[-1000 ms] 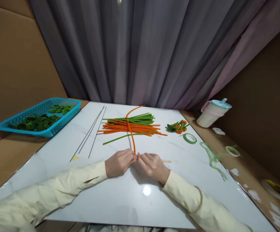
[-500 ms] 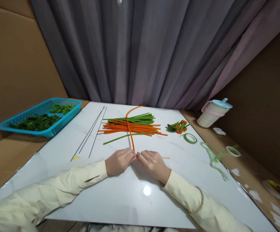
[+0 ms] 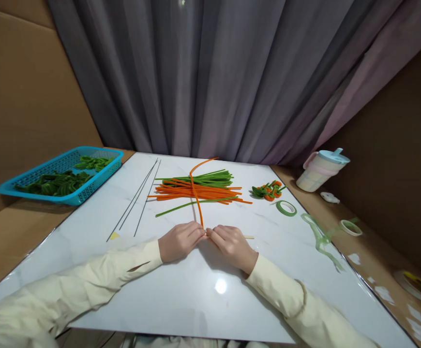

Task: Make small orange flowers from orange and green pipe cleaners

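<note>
My left hand (image 3: 181, 242) and my right hand (image 3: 232, 247) meet fingertip to fingertip near the middle of the white table. Both are closed in a pinch. From between them an orange pipe cleaner (image 3: 196, 197) rises and bends away, its far end curving right above the pile. A thin wooden stick (image 3: 249, 237) pokes out on the right side of my right hand; the rest of it is hidden by the fingers. Just beyond lie orange pipe cleaners (image 3: 181, 191) and green pipe cleaners (image 3: 218, 179) in a heap, with one loose green pipe cleaner (image 3: 174, 210) in front.
Thin dark wires (image 3: 132, 199) and a yellow scrap (image 3: 114, 236) lie at left. A blue basket (image 3: 78, 197) holds green coiled pieces. At right are small orange-and-green pieces (image 3: 270, 190), a green tape roll (image 3: 286, 208), loose green tape (image 3: 319, 241) and a lidded cup (image 3: 319, 171).
Almost nothing differs. The fingers have shifted very slightly at the pinch, and the near end of the orange pipe cleaner has moved a touch to the right.
</note>
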Motion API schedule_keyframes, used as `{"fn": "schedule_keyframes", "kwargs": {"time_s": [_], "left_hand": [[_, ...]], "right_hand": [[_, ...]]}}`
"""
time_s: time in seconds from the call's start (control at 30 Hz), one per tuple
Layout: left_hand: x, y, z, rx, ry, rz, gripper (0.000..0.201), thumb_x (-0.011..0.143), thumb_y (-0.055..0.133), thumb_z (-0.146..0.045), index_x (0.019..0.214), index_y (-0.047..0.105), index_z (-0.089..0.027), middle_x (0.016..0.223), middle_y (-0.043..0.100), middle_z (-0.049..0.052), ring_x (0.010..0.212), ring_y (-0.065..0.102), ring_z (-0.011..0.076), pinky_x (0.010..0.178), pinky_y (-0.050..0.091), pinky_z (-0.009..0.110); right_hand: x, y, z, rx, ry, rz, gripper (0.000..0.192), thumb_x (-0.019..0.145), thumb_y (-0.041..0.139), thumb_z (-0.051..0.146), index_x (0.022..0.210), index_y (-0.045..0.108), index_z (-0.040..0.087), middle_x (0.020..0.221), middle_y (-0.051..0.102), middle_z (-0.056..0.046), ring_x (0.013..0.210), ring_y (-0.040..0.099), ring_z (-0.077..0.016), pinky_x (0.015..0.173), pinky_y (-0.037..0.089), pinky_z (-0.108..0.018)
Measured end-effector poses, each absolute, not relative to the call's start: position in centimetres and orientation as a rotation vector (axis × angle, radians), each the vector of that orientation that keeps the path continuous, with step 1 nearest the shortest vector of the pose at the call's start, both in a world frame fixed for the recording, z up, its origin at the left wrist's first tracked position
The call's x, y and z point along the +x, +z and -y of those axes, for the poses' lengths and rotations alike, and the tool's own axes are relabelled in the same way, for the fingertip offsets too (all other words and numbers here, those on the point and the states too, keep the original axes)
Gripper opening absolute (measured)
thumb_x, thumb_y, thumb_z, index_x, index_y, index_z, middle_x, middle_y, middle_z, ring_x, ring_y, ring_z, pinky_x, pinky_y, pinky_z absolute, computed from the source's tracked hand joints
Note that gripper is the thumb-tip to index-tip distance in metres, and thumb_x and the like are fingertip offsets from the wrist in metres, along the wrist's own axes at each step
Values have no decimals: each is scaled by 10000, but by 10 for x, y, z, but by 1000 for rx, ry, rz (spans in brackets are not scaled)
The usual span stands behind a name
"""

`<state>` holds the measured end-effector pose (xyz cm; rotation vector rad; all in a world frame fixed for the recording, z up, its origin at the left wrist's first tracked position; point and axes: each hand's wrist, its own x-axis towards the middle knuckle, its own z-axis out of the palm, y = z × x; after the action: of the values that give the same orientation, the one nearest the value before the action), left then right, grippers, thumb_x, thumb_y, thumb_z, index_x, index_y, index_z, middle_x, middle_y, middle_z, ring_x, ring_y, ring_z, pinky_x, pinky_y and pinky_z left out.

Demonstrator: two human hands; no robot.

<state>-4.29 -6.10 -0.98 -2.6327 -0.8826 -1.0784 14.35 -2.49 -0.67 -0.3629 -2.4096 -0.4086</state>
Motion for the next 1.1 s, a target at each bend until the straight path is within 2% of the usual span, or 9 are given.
{"fn": "schedule_keyframes", "kwargs": {"time_s": [0.2, 0.43, 0.87, 1.1], "left_hand": [[-43, -8, 61, -2655, -1134, 863, 135, 940, 395, -159, 949, 522, -115, 768, 607, 79, 697, 559, 163, 596, 497, 257], [-43, -6, 62, -2668, -1173, 844, 129, 929, 408, -147, 988, 518, -116, 817, 627, 93, 741, 590, 169, 628, 521, 268], [-46, -7, 59, -2786, -1222, 786, 112, 911, 444, -149, 981, 520, -106, 846, 627, 115, 770, 586, 180, 660, 521, 279], [-46, -9, 59, -2736, -1187, 827, 139, 922, 389, -124, 953, 525, -124, 790, 619, 91, 715, 575, 165, 624, 502, 262]], "right_hand": [[146, -9, 25, -307, -478, 2384, 169, 934, 392, 89, 901, 557, 72, 600, 530, -16, 524, 473, -126, 477, 322, -266], [148, -10, 25, -252, -577, 2369, 154, 912, 403, 71, 993, 528, 34, 603, 523, -24, 534, 492, -146, 430, 341, -276], [150, -7, 28, -218, -670, 2393, 188, 906, 384, 48, 1009, 536, 5, 617, 518, -42, 541, 499, -147, 417, 362, -268], [146, -3, 25, -223, -660, 2426, 185, 897, 392, 36, 1007, 540, 24, 597, 530, -30, 528, 502, -147, 426, 382, -278]]}}
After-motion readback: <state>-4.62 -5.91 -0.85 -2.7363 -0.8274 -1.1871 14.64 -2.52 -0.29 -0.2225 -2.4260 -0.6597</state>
